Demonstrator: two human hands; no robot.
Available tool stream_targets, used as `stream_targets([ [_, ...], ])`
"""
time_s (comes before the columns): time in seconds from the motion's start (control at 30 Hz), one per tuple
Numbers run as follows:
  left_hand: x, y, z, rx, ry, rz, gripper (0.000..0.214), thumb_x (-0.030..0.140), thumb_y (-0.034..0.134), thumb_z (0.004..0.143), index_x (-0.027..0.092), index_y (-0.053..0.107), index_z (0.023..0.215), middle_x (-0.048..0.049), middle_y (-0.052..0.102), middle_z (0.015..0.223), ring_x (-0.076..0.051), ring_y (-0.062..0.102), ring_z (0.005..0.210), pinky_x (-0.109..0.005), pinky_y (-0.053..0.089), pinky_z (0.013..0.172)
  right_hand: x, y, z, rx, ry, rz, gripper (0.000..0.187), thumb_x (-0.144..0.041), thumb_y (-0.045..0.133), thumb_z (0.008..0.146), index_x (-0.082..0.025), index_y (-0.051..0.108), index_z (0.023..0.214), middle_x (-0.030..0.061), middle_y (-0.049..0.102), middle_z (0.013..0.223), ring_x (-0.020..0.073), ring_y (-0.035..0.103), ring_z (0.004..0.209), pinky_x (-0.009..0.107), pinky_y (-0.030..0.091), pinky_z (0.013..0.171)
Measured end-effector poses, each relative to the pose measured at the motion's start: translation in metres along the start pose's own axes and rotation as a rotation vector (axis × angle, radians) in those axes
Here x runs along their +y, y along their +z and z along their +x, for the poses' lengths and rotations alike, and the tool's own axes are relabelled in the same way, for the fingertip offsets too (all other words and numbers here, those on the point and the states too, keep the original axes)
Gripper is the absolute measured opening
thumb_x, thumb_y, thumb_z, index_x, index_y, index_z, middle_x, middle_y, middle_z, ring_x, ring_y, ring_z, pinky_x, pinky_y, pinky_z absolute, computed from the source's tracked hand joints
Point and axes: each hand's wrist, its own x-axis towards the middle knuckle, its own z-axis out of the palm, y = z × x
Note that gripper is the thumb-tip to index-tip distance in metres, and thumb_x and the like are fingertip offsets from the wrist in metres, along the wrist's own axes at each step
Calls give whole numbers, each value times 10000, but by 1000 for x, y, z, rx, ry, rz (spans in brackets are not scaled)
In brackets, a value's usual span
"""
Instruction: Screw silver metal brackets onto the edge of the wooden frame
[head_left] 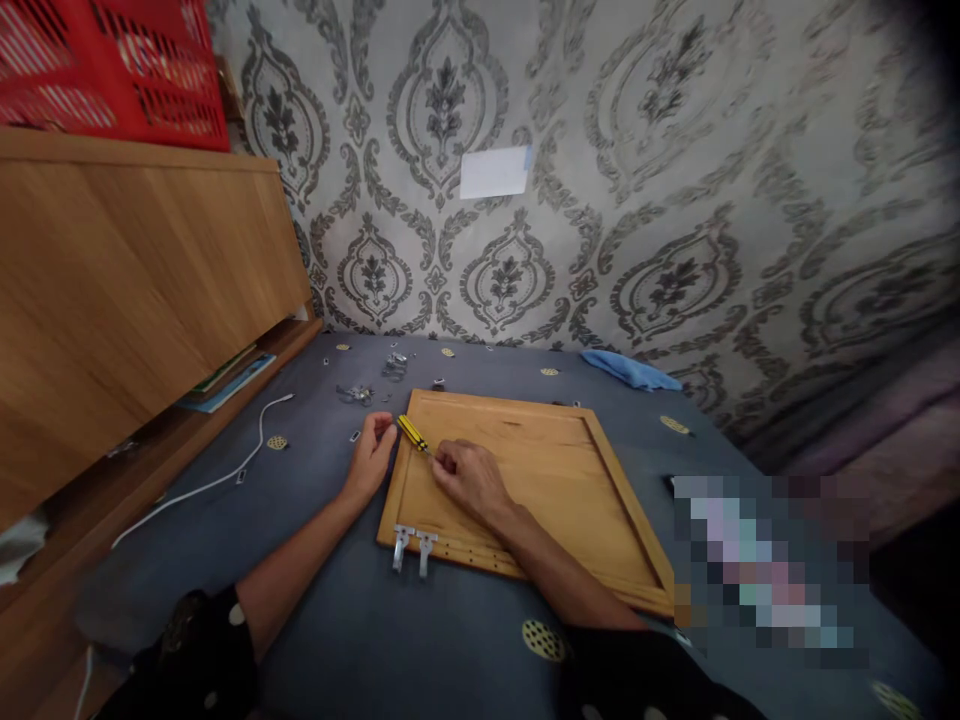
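Note:
A wooden cabinet door panel (pixel 525 480) lies flat on a blue-grey cloth surface (pixel 337 620). My right hand (pixel 469 475) rests on the panel's left part, fingers closed around the shaft end of a small yellow-and-black screwdriver (pixel 412 433). The screwdriver's handle points up and to the left. My left hand (pixel 373 455) sits just off the panel's left edge, fingers curled near the screwdriver handle; what they pinch is too small to name. A metal hinge (pixel 412 545) is fixed at the panel's near left edge.
Loose metal hardware (pixel 375 375) lies scattered beyond the panel. A white cable (pixel 225 470) runs across the cloth at left. A wooden shelf unit (pixel 127 290) with a red crate (pixel 112 70) stands left. A blue cloth (pixel 630 368) lies by the patterned wall.

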Motion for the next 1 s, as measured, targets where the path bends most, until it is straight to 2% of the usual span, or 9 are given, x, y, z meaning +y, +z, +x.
stream_targets([
  [0.1,1,-6,12,15,19,47,288,384,582,1002,143,597,1160,-93,652,1137,-228,648,1061,-419,561,907,-1,-3,0,-30,8,-10,138,-170,602,872,-191,716,797,25,700,748,149,579,688,255,306,638],
  [0.17,8,-12,33,6,44,97,295,387,589,1008,140,614,1166,-86,658,1118,-217,656,1027,-414,573,889,-2,-4,0,-42,14,-16,143,-183,602,883,-192,722,807,27,709,761,148,585,695,257,302,637],
  [0.23,19,-20,67,-20,76,166,300,389,588,1014,138,624,1175,-84,665,1117,-208,665,1006,-407,582,878,-2,-4,1,-48,24,-21,158,-203,597,902,-189,725,811,34,715,771,150,590,703,260,298,636],
  [0.33,38,-29,129,-92,122,308,308,388,598,1012,132,635,1178,-84,673,1119,-202,676,985,-400,593,861,-1,-4,2,-51,37,-24,184,-233,587,930,-182,727,821,47,723,792,154,595,713,265,292,635],
  [0.43,50,-27,184,-206,169,490,310,375,616,1004,132,635,1195,-88,674,1143,-202,680,984,-403,598,862,1,-3,3,-50,40,-23,190,-234,591,937,-178,722,811,51,721,792,154,593,713,267,288,634],
  [0.5,51,-22,209,-291,224,622,308,365,631,994,137,639,1202,-93,666,1186,-220,671,1037,-427,589,903,2,-2,4,-49,35,-20,186,-223,597,935,-178,714,798,48,716,780,151,590,706,267,286,633],
  [0.6,42,-13,229,-409,290,804,302,351,632,993,154,638,1222,-104,648,1250,-232,654,1101,-451,573,952,4,-2,4,-43,21,-13,185,-220,594,939,-181,708,800,45,716,782,149,592,703,266,288,635],
  [0.73,27,-5,242,-520,349,996,308,350,630,995,161,634,1237,-108,639,1276,-238,647,1124,-460,566,969,7,-2,4,-47,0,2,179,-214,597,937,-180,700,795,44,716,781,147,589,696,262,290,632],
  [1.0,18,8,264,-679,466,1180,317,348,637,990,165,631,1248,-112,631,1292,-244,641,1143,-460,563,977,10,0,4,-58,-4,37,210,-227,588,950,-184,685,768,41,707,770,141,578,687,269,277,627],
])
